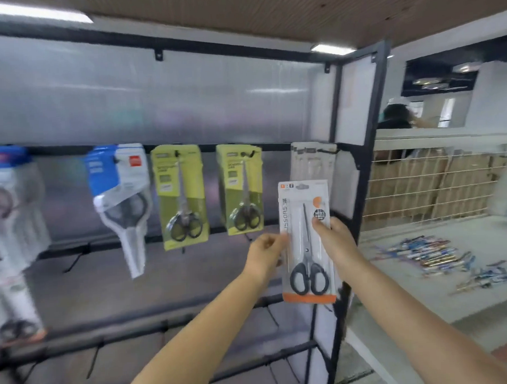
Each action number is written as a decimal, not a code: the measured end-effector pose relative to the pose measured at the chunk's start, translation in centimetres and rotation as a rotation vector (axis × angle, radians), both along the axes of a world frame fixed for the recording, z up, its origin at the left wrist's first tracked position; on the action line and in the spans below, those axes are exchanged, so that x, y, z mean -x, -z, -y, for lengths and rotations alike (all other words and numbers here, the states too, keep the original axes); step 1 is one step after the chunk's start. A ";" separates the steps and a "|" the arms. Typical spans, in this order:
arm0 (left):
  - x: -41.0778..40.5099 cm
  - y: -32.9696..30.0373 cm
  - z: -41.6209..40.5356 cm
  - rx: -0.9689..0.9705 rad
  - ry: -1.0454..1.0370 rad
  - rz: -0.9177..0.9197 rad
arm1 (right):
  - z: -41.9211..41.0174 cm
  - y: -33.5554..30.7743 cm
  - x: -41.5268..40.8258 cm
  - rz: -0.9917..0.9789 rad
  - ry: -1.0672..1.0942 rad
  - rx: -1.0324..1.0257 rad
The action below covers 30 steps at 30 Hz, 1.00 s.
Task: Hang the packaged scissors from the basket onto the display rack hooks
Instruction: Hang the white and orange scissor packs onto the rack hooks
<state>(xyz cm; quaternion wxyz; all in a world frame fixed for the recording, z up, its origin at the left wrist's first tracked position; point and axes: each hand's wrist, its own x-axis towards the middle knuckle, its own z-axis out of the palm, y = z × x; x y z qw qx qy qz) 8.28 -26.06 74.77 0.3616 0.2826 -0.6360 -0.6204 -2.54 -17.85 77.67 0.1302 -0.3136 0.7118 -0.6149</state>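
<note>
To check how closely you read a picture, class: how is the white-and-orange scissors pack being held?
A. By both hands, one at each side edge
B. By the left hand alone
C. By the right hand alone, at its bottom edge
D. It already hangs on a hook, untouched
A: the left hand pinches the left edge of the white-and-orange scissors pack and the right hand grips its right edge, holding it upright in front of the rack.

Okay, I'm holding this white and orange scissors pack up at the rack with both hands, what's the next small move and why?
Probably lift the white and orange scissors pack so its top hole meets the black hook at the rack's right end. Both the left hand and right hand grip it upright, but its top edge sits below that hook, where pale packs already hang.
</note>
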 end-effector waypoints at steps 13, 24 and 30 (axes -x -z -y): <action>-23.8 7.9 -1.6 -0.128 -0.450 0.086 | 5.1 7.8 -21.0 0.125 -0.494 -0.141; -38.8 11.8 3.9 -0.277 -0.648 0.013 | 13.7 8.2 -34.9 0.001 -0.695 -0.204; -45.3 11.9 8.7 -0.223 -0.663 0.064 | 20.6 5.1 -40.1 -0.161 -0.691 -0.136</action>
